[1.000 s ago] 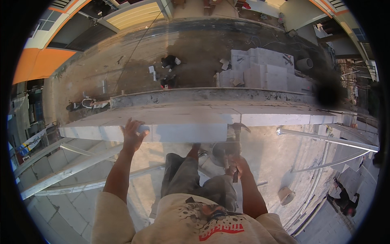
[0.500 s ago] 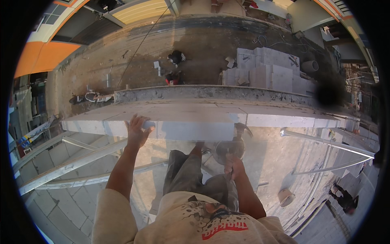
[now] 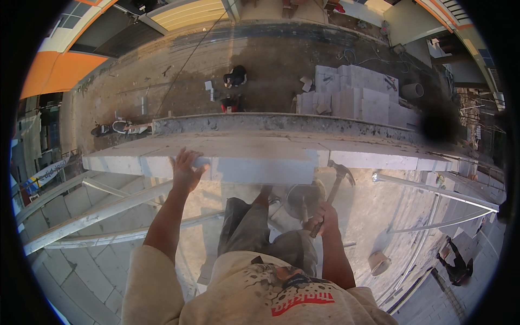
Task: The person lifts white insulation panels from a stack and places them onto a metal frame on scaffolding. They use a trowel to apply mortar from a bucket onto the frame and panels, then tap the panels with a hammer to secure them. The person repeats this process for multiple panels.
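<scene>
A claw hammer (image 3: 334,192) is in my right hand (image 3: 323,218), which is closed around the lower handle. Its head is raised near the front face of the block wall, right of a pale block's end. My left hand (image 3: 187,172) grips the upper edge of that pale block (image 3: 260,169), fingers over the top and thumb by the front face. The block juts toward me from the row of light blocks and lies partly in shadow. Below the hammer, a round bucket (image 3: 304,199) is partly hidden behind my right hand.
Metal bars (image 3: 97,216) slope at the left, and a metal frame (image 3: 433,190) stands at the right. A lower bucket (image 3: 379,262) is at the right. Beyond the wall are stacked blocks (image 3: 374,105), a crouching person (image 3: 235,77) and a motorbike (image 3: 122,128). Another person (image 3: 457,265) is below right.
My right hand has lifted and turned the hammer; its head has swung right, away from the block's end, and shows clearly now. My left hand stays on the block.
</scene>
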The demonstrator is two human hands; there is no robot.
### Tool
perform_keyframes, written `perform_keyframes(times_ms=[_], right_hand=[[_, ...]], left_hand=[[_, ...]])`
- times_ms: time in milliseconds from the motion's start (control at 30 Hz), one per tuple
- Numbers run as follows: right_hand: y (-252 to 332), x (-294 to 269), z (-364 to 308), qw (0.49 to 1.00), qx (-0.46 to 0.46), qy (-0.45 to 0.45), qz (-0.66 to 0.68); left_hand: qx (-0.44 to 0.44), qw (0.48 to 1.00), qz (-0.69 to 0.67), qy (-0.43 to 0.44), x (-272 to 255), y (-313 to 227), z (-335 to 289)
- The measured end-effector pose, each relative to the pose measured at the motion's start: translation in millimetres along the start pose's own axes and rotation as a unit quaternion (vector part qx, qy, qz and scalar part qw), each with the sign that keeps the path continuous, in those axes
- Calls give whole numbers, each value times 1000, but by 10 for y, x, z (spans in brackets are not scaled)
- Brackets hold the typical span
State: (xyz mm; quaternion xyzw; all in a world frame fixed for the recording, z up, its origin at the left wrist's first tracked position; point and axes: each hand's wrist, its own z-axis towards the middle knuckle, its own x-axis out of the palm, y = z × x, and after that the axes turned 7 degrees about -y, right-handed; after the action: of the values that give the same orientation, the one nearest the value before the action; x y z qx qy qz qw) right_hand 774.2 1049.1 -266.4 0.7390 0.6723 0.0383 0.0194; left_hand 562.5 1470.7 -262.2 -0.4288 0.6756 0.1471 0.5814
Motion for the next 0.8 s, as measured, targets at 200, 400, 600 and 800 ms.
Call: perform_keyframes(times_ms=[200, 400, 600, 800], right_hand=[[-208, -287, -146, 975, -62, -89, -194], [-391, -835, -815, 672, -278, -182, -662], [-421, 82, -1234, 588, -493, 100, -633], [-449, 1155, -668, 528, -516, 109, -666]], left_hand=[[-4, 1000, 3, 18, 2, 22, 11], [1, 1000, -23, 2, 2, 21, -8], [0, 1000, -20, 4, 10, 27, -6], [6, 1000, -18, -13, 1, 17, -21]])
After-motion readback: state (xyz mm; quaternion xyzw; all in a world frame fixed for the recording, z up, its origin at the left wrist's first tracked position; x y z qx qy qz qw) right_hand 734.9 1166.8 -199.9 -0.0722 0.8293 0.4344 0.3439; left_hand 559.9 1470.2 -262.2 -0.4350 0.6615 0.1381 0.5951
